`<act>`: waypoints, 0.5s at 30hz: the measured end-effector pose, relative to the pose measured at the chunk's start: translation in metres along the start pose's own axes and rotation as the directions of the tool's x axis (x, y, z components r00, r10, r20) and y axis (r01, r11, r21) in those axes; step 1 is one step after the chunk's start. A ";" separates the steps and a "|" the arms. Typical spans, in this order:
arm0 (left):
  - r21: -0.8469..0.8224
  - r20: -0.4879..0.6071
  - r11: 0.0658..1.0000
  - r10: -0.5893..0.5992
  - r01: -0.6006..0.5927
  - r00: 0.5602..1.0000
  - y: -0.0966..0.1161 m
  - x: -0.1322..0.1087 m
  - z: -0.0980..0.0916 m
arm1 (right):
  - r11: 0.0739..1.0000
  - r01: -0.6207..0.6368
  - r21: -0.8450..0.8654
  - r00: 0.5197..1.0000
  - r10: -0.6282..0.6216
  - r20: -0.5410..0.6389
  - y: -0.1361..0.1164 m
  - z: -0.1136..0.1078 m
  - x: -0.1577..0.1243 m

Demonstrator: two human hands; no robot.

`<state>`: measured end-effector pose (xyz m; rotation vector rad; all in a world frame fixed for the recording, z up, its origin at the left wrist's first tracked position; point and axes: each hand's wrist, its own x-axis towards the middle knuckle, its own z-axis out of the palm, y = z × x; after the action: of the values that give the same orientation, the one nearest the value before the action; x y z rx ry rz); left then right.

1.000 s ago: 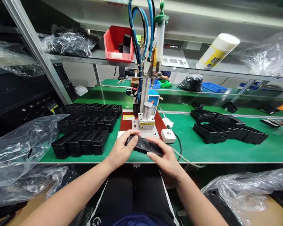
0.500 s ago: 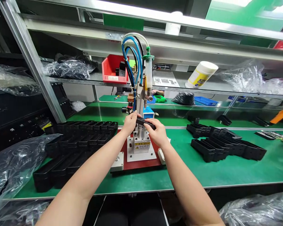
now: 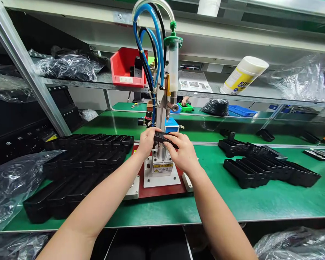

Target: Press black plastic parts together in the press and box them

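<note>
A long black plastic part [image 3: 162, 137] is held between both hands, just under the nozzle of a bench press-like machine [image 3: 162, 169] with a syringe [image 3: 173, 65]. My left hand [image 3: 148, 142] grips its left end, fingers closed on it. At the other end my right hand [image 3: 182, 150] is closed round it, its fingers lying over the top. The hands partly cover the part, so its underside is hidden. Blue and black hoses [image 3: 151, 39] rise behind the syringe.
Rows of black plastic housings [image 3: 83, 169] stand on the green table [image 3: 157, 215] at left, more housings [image 3: 271, 168] at right. A shelf above bears a red bin [image 3: 128, 68] and a wipes canister [image 3: 243, 75]. Clear plastic bags [image 3: 18, 184] lie at far left.
The camera view has come closer to the machine. More of the black part's ribbed top now shows, and my right fingers lie further across it. Both hands keep their hold.
</note>
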<state>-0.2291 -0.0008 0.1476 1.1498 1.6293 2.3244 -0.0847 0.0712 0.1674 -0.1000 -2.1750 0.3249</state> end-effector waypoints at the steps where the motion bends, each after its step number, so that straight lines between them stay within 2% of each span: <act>1: -0.004 0.006 1.000 -0.006 0.006 1.000 -0.001 0.001 0.000 | 1.000 -0.008 -0.022 1.000 0.008 0.010 -0.001 0.000 0.001; 4: 0.001 0.014 1.000 -0.013 0.013 1.000 -0.006 0.002 -0.001 | 0.997 -0.016 -0.076 0.999 0.018 0.026 -0.006 0.003 0.002; 7: 0.026 0.012 1.000 0.001 -0.001 1.000 -0.009 0.000 -0.003 | 0.997 0.003 -0.081 1.000 -0.003 -0.006 -0.007 0.008 -0.006; 12: 0.098 -0.003 0.994 0.051 -0.050 0.999 -0.008 -0.005 -0.003 | 0.998 0.047 0.046 0.996 -0.043 -0.081 0.002 0.017 -0.019; 15: 0.143 -0.055 0.987 0.086 -0.077 0.995 -0.004 -0.012 -0.001 | 0.986 0.054 0.158 0.995 -0.039 -0.092 0.010 0.014 -0.017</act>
<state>-0.2224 -0.0050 0.1379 1.2054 1.8278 2.3475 -0.0864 0.0747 0.1433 0.0260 -2.0517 0.4586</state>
